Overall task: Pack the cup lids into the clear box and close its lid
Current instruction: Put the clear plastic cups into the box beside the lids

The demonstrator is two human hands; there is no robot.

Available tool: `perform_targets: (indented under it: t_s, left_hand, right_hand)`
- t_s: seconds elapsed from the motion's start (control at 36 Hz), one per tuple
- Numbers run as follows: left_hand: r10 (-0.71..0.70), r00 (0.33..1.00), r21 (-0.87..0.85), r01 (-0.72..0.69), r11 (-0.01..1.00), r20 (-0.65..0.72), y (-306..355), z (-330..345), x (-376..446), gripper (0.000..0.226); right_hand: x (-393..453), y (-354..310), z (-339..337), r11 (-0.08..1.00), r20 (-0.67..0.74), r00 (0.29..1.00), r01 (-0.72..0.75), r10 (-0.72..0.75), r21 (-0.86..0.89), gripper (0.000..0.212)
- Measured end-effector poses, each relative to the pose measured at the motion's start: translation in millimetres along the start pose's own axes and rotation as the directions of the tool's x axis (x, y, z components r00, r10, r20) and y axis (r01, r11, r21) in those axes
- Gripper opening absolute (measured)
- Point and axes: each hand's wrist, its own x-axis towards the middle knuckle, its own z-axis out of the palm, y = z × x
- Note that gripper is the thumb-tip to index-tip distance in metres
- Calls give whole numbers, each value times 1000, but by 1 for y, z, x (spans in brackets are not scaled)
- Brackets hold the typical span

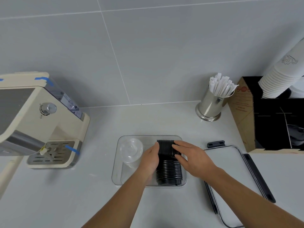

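A clear box [117,170] sits open on the counter in front of me. A row of black cup lids [168,171] lies on its side in the box's right half. A stack of clear lids [130,151] lies in its left half. My left hand [150,160] presses flat against the left side of the black row. From the right, my right hand [191,157] rests with straight fingers on top of the same row. The box's own lid [228,176], clear with black clip latches, lies flat to the right of the box.
A cream coffee machine [37,122] with a drip tray stands at the left. At the back right are a steel cup of wrapped straws [212,102] and a brown and black organizer [269,122] holding stacked white paper cups [279,76].
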Motion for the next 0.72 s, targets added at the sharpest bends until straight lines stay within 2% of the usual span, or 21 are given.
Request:
perform_targets:
  t_s: [0.25,0.44,0.53,0.61,0.72]
  left_hand:
    - [15,1000,52,-15,999,-14,4,-3,-9,45]
    - [18,999,72,-16,997,-38,10,-15,-25,35]
    - [22,998,65,-19,998,-55,12,-24,-36,27]
    - [48,997,38,-46,998,-58,12,-31,-48,21]
    - [56,994,-31,-59,998,-94,7,-41,-66,26]
  right_hand:
    - [2,-8,-7,999,12,999,-49,48,24,35]
    - [0,-21,-21,985,-24,996,-80,85,153,29]
    - [-1,-25,-25,964,-50,987,-138,153,229,29]
    - [-2,-26,-27,892,-6,955,-274,296,360,29]
    - [-8,-32,-33,720,37,894,-383,446,578,26]
